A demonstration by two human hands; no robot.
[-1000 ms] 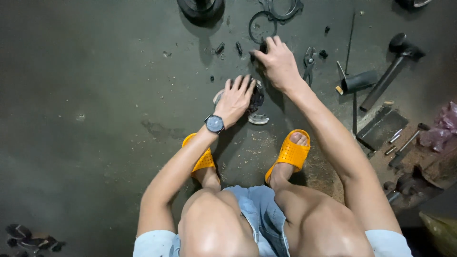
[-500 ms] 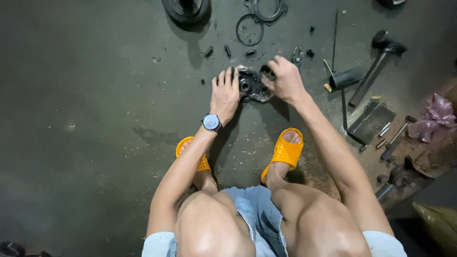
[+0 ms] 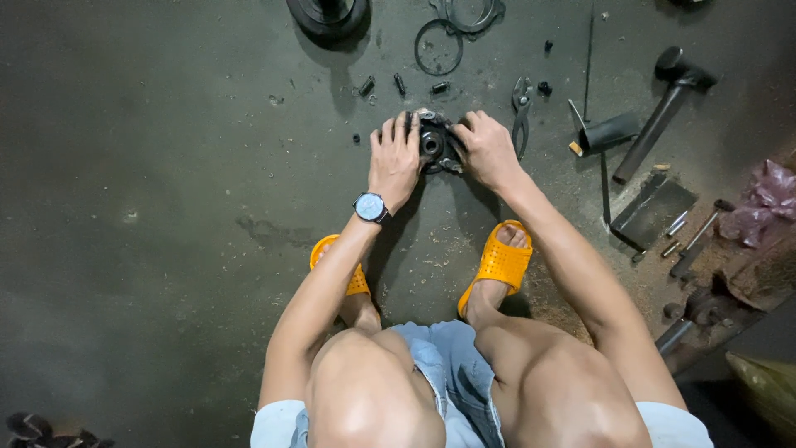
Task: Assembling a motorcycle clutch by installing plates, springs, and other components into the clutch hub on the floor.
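I squat over a dark, oily floor (image 3: 166, 166) in orange slippers. A round black metal hub part (image 3: 433, 145) with a central hole lies on the floor in front of me. My left hand (image 3: 395, 158), with a watch on its wrist, grips the part's left side. Fingers of my right hand (image 3: 485, 149) curl around its right side. Both hands hold it between them.
Pliers (image 3: 521, 108) lie just right of my right hand. Small bolts (image 3: 400, 85) and a thin ring (image 3: 438, 48) lie beyond the part, with a dark round piece (image 3: 327, 15) further back. A hammer (image 3: 663, 99), a short tube (image 3: 609, 133), a flat plate (image 3: 655, 207) and loose tools sit at the right.
My right hand came back from further out and closed on the round part beside my left hand. The view has shifted slightly.
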